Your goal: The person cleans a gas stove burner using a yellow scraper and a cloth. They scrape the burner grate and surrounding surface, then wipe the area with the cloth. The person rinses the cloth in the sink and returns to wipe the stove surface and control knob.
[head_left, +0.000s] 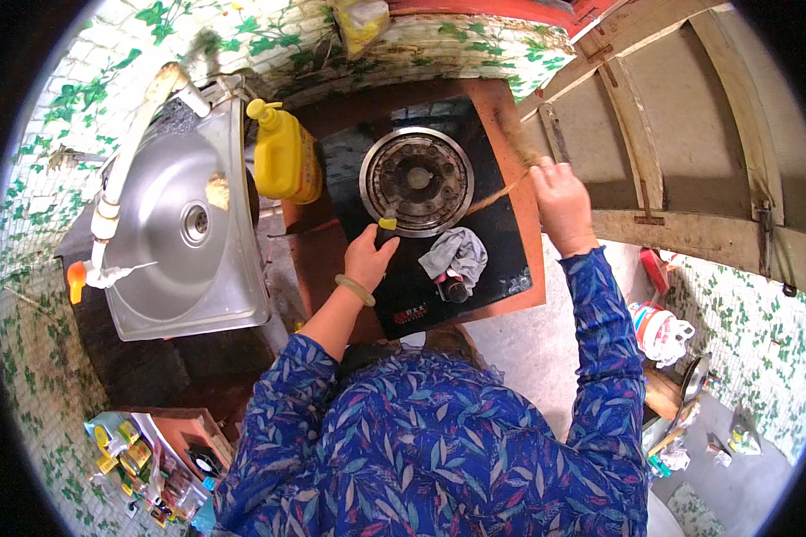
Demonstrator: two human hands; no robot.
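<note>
My left hand (366, 258) grips a small tool (387, 225) with a dark handle and a yellow collar, at the front left rim of the gas burner (420, 178). The tool's tip is over the burner and too small to make out. At the right edge of the stove my right hand (563, 205) is closed on a thin brown fibrous strand (497, 197). One end of the strand reaches the burner's rim; a blurred brown part shows above the hand. A crumpled grey cloth (457, 256) lies on the black glass cooktop (510, 258), partly over the control knob (455, 290).
A yellow pump bottle (285, 158) stands left of the cooktop. Beyond it is a steel sink (158, 194) with a pipe faucet (127, 151). A wooden-framed panel (635, 127) rises at the right. Packets and bottles (141, 463) crowd a surface at lower left.
</note>
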